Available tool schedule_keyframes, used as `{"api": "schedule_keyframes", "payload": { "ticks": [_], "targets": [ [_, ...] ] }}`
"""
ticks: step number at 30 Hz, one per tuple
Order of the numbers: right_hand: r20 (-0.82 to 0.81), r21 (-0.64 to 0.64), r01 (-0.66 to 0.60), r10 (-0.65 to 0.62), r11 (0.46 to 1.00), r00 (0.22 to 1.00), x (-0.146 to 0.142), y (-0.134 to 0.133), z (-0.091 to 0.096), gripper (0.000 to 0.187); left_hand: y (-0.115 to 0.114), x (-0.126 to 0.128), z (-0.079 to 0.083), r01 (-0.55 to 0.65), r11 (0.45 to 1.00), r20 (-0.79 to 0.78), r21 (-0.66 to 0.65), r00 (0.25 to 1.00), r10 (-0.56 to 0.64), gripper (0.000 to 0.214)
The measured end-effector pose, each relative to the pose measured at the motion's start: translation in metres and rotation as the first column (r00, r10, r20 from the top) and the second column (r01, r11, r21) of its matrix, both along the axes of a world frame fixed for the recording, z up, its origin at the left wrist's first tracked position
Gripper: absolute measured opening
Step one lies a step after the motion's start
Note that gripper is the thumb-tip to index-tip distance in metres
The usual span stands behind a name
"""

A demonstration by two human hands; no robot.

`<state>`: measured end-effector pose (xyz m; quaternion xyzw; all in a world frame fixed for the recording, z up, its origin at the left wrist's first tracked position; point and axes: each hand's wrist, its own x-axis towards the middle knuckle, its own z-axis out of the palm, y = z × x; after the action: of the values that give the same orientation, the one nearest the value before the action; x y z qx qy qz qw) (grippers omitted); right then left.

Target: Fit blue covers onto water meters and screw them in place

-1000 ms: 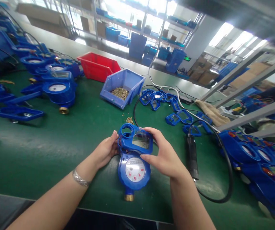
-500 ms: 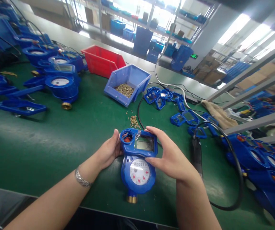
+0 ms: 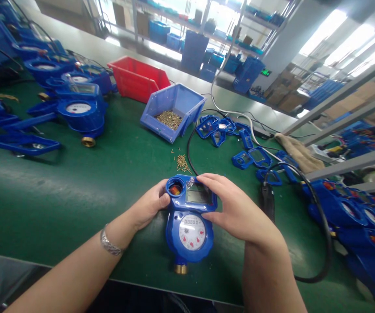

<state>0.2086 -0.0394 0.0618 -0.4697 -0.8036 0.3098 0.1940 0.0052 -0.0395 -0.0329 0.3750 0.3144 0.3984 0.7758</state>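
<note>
A blue water meter [image 3: 190,232] lies on the green bench in front of me, with a white dial, red pointers and a brass threaded end toward me. Its upper part is a blue frame [image 3: 182,204] around a grey display window and a round opening with something orange inside. My left hand [image 3: 153,204] is closed on the left side of this upper part, thumb by the round opening. From the right, my right hand [image 3: 229,206] spans the display, fingers at its top edge and thumb near the dial. Small brass screws [image 3: 182,163] lie just beyond the meter.
A blue bin [image 3: 155,126] with brass screws stands beyond, beside a red bin [image 3: 132,84]. Loose blue frames [image 3: 261,160] and a black corded tool [image 3: 267,202] lie to the right. More water meters [image 3: 81,115] are at left and along the right edge.
My left thumb has come down against the meter's upper part beside the round opening. The right fingers have shifted slightly over the display's corner, and its digits no longer show clearly.
</note>
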Motion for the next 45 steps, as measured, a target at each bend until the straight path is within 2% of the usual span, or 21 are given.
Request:
{"api": "schedule_keyframes", "payload": {
  "ticks": [6,13,16,17,18,19,20,22,23,24,26,29,34,40,45],
  "targets": [
    [0.053,-0.047,-0.033,0.035,0.998,0.998,-0.001,0.006,0.004,0.072,0.000,0.001,-0.002,-0.023,1.000,-0.045,0.013,0.999,0.024,0.093],
    [0.041,-0.048,0.037,-0.035,0.998,0.999,-0.001,0.000,0.000,0.073,-0.003,0.005,0.001,-0.066,0.997,-0.117,0.034,0.991,0.070,0.086],
    [-0.091,-0.126,0.007,-0.019,0.992,0.996,0.005,0.001,-0.008,0.067,-0.004,0.008,0.005,-0.089,0.996,-0.146,0.005,0.985,0.089,0.079],
    [-0.184,-0.179,0.011,-0.045,0.984,0.982,0.005,0.002,-0.012,0.064,-0.004,0.010,0.006,-0.096,0.995,-0.147,-0.005,0.985,0.094,0.077],
    [-0.300,-0.261,0.059,-0.139,0.963,0.944,0.004,0.003,-0.017,0.060,-0.004,0.011,0.007,-0.103,0.995,-0.149,-0.009,0.984,0.100,0.075],
    [-0.404,-0.371,0.135,-0.290,0.919,0.867,0.002,0.005,-0.022,0.056,-0.004,0.012,0.007,-0.108,0.994,-0.154,-0.012,0.982,0.105,0.075],
    [-0.463,-0.493,0.214,-0.463,0.843,0.756,-0.003,0.006,-0.028,0.049,-0.004,0.012,0.008,-0.112,0.994,-0.161,-0.014,0.981,0.108,0.074],
    [-0.430,-0.704,0.311,-0.732,0.638,0.528,-0.014,0.010,-0.037,0.036,-0.004,0.013,0.009,-0.112,0.994,-0.173,-0.016,0.979,0.108,0.074],
    [-0.382,-0.771,0.314,-0.796,0.554,0.469,-0.020,0.011,-0.041,0.035,-0.004,0.013,0.009,-0.110,0.994,-0.174,-0.017,0.979,0.106,0.073],
    [-0.340,-0.813,0.297,-0.823,0.500,0.456,-0.025,0.012,-0.043,0.036,-0.004,0.013,0.010,-0.107,0.994,-0.170,-0.020,0.980,0.102,0.073],
    [-0.283,-0.870,0.250,-0.845,0.426,0.453,-0.032,0.013,-0.043,0.040,-0.004,0.013,0.010,-0.107,0.994,-0.166,-0.024,0.981,0.102,0.072],
    [-0.237,-0.908,0.221,-0.873,0.355,0.427,-0.035,0.013,-0.039,0.037,-0.005,0.014,0.012,-0.117,0.993,-0.180,-0.012,0.977,0.113,0.072],
    [-0.235,-0.920,0.205,-0.891,0.333,0.388,-0.032,0.012,-0.039,0.032,-0.006,0.016,0.010,-0.118,0.993,-0.187,-0.017,0.976,0.113,0.071],
    [-0.300,-0.898,0.213,-0.891,0.384,0.341,-0.034,0.009,-0.052,0.033,-0.007,0.013,0.003,-0.132,0.991,-0.200,-0.032,0.972,0.123,0.071],
    [-0.337,-0.876,0.228,-0.877,0.426,0.342,-0.032,0.009,-0.056,0.032,-0.008,0.013,0.002,-0.145,0.989,-0.169,-0.013,0.976,0.141,0.066]
  ]
}}
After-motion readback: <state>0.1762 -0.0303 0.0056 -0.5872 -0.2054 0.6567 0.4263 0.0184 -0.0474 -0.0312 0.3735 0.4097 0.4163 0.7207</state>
